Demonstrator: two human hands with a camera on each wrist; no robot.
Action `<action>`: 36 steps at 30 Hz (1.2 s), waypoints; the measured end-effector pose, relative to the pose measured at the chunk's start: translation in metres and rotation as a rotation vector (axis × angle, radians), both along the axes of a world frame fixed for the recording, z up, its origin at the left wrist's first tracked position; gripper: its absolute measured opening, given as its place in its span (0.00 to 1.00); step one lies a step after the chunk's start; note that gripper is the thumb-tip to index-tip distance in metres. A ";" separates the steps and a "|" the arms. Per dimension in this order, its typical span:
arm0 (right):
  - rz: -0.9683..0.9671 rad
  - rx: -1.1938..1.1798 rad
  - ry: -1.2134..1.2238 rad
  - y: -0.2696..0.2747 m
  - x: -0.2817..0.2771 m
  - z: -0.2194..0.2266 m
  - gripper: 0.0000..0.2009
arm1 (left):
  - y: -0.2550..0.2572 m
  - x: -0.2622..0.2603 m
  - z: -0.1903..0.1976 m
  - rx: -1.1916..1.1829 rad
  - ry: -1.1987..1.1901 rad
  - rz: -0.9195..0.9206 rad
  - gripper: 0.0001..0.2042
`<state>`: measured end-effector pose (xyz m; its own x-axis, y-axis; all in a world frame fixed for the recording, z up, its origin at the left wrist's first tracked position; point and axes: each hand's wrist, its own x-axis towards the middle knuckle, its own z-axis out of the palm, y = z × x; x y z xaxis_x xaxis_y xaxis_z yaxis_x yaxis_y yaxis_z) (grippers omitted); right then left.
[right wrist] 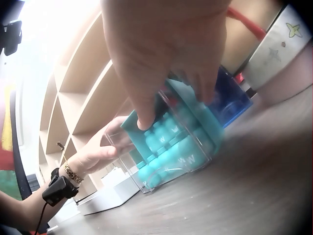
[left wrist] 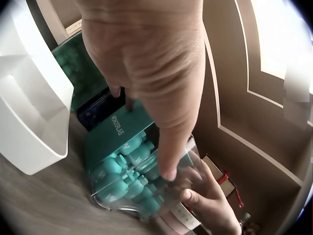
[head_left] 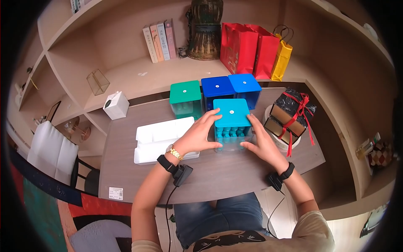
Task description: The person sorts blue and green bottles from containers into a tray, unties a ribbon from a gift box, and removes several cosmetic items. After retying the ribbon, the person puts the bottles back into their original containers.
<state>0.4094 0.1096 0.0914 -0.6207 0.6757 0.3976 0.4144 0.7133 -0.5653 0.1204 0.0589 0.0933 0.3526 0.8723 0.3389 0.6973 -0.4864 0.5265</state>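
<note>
Both hands hold a clear plastic box with a turquoise lid (head_left: 231,113) near the middle of the table. Rows of small turquoise bottles (head_left: 230,132) show through its front wall; some bear a white W (right wrist: 190,159). My left hand (head_left: 196,136) grips the left side, fingers along the lid's edge and thumb low at the front. From the right, my right hand (head_left: 265,145) grips it the same way, its thumb (left wrist: 190,197) against the clear wall. Close behind stand similar boxes with a green lid (head_left: 185,91), a dark blue lid (head_left: 217,86) and a brighter blue lid (head_left: 244,82).
A white divided tray (head_left: 145,153) lies left of the box. Black gift boxes with red ribbon (head_left: 289,115) stand on a round white base at the right. A white cube-shaped box (head_left: 116,106) is at the back left. Books and red bags (head_left: 238,48) line the shelf behind.
</note>
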 end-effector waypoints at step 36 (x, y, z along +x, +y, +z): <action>0.295 -0.180 0.044 0.003 -0.033 0.014 0.33 | -0.206 -0.068 -0.045 0.051 0.347 0.685 0.12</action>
